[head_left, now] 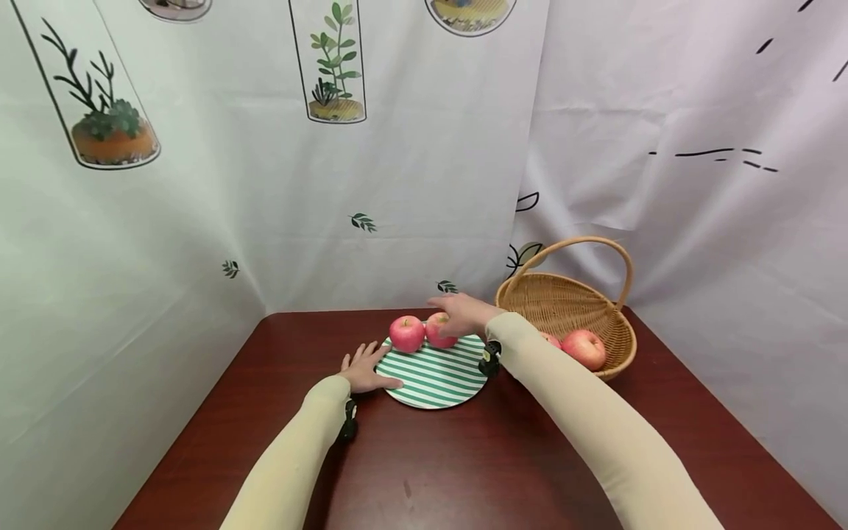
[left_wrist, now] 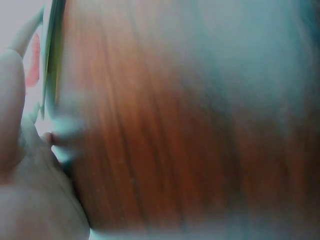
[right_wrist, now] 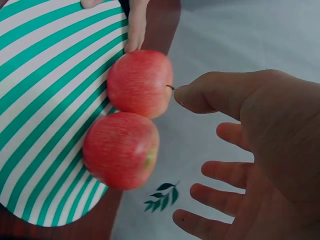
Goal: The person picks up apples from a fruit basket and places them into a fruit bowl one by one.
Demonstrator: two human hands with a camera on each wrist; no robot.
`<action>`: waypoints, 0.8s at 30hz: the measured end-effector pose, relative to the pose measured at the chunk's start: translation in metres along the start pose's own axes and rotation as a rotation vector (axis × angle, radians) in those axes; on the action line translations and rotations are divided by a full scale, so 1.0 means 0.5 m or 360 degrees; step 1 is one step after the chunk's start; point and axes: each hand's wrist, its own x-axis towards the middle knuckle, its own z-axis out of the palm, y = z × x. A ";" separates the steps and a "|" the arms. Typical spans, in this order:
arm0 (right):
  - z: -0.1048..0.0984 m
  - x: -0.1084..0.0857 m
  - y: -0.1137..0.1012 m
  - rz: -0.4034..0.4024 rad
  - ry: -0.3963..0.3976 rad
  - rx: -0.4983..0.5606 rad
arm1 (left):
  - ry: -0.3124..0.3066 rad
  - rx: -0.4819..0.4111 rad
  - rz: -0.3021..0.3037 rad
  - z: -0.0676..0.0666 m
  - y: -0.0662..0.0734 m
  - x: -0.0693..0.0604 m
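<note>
A round placemat or board point(head_left: 433, 383) with green and white stripes lies on the table, bearing two red apples, a left one point(head_left: 406, 336) and a right one point(head_left: 434, 336), side by side at its far edge. My left hand point(head_left: 363, 371) rests at the board's left edge, fingers spread, the thumb over the rim. Above the right apple hovers my right hand point(head_left: 469, 315). In the right wrist view its fingers and thumb are apart with nothing between them. The left wrist view is blurred and shows mostly tabletop beside the left hand point(left_wrist: 35, 190).
A wicker basket point(head_left: 559, 302) with a tall handle stands at the right of the table, holding apples point(head_left: 584, 349); my right sleeve hides part of it. A printed white cloth point(head_left: 430, 184) hangs behind the dark wooden table point(head_left: 424, 471).
</note>
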 end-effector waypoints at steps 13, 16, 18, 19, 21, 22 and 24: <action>-0.036 -0.075 -0.006 -0.0136 0.0050 -0.0029 | 0.0011 -0.0007 0.0025 -0.002 0.003 -0.007; -0.045 -0.092 0.000 -0.0132 0.0050 -0.0016 | 0.0002 0.0010 0.0008 -0.004 0.004 -0.005; -0.052 -0.102 0.003 -0.0124 0.0050 -0.0006 | -0.0006 0.0010 0.0002 -0.005 0.004 -0.005; -0.055 -0.108 0.005 -0.0122 0.0048 0.0004 | -0.0006 0.0007 0.0000 -0.004 0.003 -0.005; -0.061 -0.119 0.008 -0.0128 0.0051 0.0013 | -0.0002 -0.0001 0.0004 -0.004 0.002 -0.006; -0.064 -0.125 0.009 -0.0138 0.0055 0.0019 | -0.0004 -0.0004 0.0002 -0.002 0.001 -0.005; -0.070 -0.136 0.012 -0.0167 0.0067 0.0020 | -0.0004 -0.0004 0.0003 0.000 -0.002 -0.004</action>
